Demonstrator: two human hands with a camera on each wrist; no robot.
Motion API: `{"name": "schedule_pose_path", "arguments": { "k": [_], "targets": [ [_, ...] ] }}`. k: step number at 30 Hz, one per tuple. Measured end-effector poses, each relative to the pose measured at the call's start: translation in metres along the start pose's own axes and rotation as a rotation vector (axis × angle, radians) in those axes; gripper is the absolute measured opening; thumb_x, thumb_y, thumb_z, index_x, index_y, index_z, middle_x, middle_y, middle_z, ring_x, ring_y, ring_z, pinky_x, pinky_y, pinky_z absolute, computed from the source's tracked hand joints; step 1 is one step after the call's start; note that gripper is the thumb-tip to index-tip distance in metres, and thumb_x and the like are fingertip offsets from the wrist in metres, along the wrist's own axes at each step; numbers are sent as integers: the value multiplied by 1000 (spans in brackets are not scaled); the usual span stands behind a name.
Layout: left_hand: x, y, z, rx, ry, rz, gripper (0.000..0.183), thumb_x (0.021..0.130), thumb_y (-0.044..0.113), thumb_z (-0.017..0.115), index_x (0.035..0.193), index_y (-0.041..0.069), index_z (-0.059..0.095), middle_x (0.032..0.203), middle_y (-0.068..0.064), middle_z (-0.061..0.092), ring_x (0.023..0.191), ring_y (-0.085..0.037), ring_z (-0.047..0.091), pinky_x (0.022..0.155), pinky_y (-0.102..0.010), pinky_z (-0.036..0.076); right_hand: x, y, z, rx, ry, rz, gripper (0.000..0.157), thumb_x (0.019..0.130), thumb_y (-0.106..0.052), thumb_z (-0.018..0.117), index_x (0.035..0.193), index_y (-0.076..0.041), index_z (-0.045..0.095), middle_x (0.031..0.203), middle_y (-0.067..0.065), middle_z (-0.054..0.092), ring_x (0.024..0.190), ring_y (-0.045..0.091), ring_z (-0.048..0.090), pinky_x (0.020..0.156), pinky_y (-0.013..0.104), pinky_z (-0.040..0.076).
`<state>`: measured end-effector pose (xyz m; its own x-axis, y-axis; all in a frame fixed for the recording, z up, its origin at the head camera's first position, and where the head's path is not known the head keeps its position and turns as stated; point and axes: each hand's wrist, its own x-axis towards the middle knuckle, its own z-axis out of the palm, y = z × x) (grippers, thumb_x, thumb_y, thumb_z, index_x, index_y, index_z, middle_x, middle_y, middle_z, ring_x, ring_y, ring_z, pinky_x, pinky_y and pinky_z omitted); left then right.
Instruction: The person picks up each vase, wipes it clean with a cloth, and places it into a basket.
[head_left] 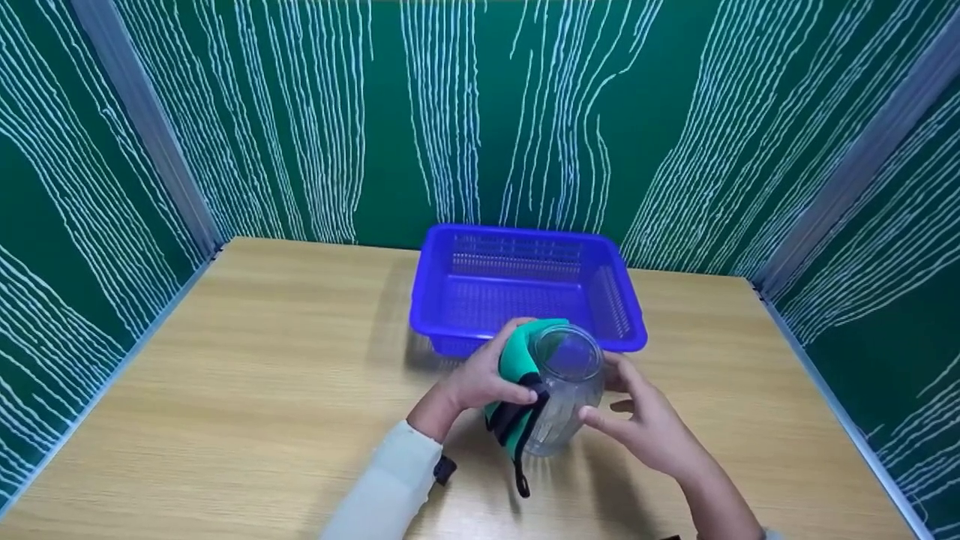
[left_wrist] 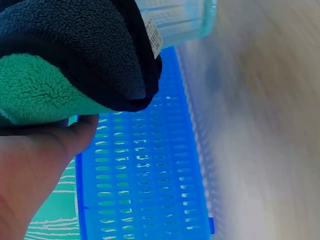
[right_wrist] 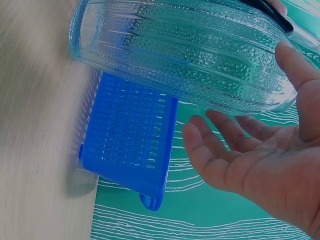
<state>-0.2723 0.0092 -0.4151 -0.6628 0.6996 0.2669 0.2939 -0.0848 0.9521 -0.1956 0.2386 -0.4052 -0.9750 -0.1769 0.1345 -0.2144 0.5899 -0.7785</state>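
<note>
A clear ribbed glass jar (head_left: 559,405) stands tilted above the table, its round mouth facing up. My left hand (head_left: 484,375) grips a green and black towel (head_left: 521,356) and presses it to the jar's left side, thumb in front. The towel's loop hangs below. In the left wrist view, the towel (left_wrist: 75,50) covers most of the hand. To the jar's right is my right hand (head_left: 649,427), thumb and fingers spread loosely around the glass. The right wrist view shows its relaxed fingers (right_wrist: 215,145) beside the jar (right_wrist: 185,55); whether the tips touch it I cannot tell.
Behind the jar, a blue plastic basket (head_left: 431,281) with slotted sides sits on the wooden table (head_left: 285,360), near the back wall. Green panels (head_left: 495,112) with wavy white lines enclose the table at the back and both sides.
</note>
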Motion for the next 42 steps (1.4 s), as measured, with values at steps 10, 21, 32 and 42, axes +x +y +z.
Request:
{"name": "schedule_pose_path", "arguments": {
  "k": [10,21,32,42],
  "targets": [
    [-1,-17,-7,80,-30,-102,91,59,13,78,130,34,24,125,4,42,111,-12,41,94,-38,31,-1,1,1,44,-2,-26,64,73,-35,68,128,-27,35,118,0,52,104,19,50,80,41,43],
    [2,-43,-14,191,-55,-203,102,46,17,87,125,43,28,120,13,44,112,-12,40,96,-38,31,-2,0,1,35,3,-11,64,72,-38,68,127,-26,37,114,2,54,102,19,52,79,37,44],
    [-1,-47,-10,345,-49,-281,101,39,25,88,120,44,31,114,15,46,106,-10,44,93,-33,34,0,1,1,60,-6,2,64,72,-36,68,127,-26,36,116,1,53,103,20,51,79,36,45],
    [-3,-52,-7,537,-67,-297,102,39,36,87,122,37,30,108,12,47,99,-8,46,88,-27,38,1,3,2,101,-17,-13,64,72,-35,68,127,-23,37,116,1,52,103,20,52,75,31,47]
  ]
}}
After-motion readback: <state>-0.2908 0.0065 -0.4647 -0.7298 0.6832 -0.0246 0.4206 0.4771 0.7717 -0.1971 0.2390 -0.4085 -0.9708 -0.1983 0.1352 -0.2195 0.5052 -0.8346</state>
